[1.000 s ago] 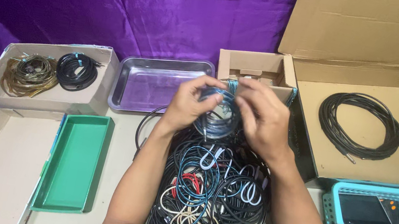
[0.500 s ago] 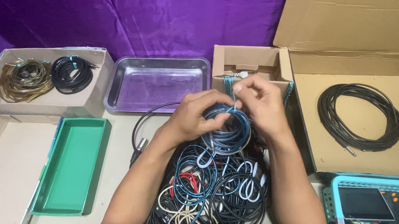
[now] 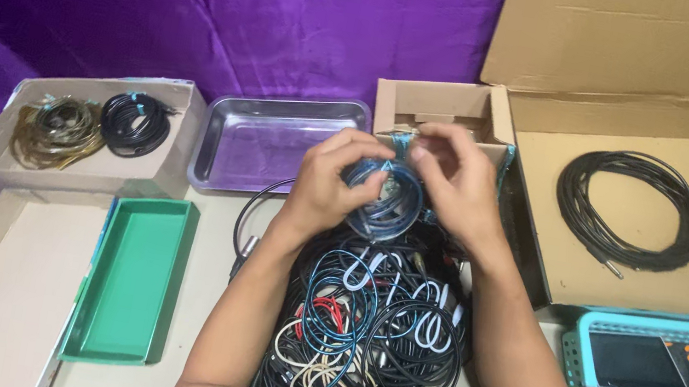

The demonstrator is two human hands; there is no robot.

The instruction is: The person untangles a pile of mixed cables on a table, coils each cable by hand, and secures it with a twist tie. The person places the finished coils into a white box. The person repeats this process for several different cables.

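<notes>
Blue cable coil (image 3: 385,198) gripped by left hand (image 3: 330,177) and right hand (image 3: 457,180), fingertips partly hiding it

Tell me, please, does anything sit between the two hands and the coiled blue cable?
Nothing visible: the left hand and right hand both grip the coiled blue cable directly, above the tangled cable pile.

I have both forearms stretched forward, converging. My left hand (image 3: 329,184) curls, fingers bent and thumb up; my right hand (image 3: 455,184) sits just beside it, fingers pinched together, both closed in a grip, knuckles almost meeting.
</notes>
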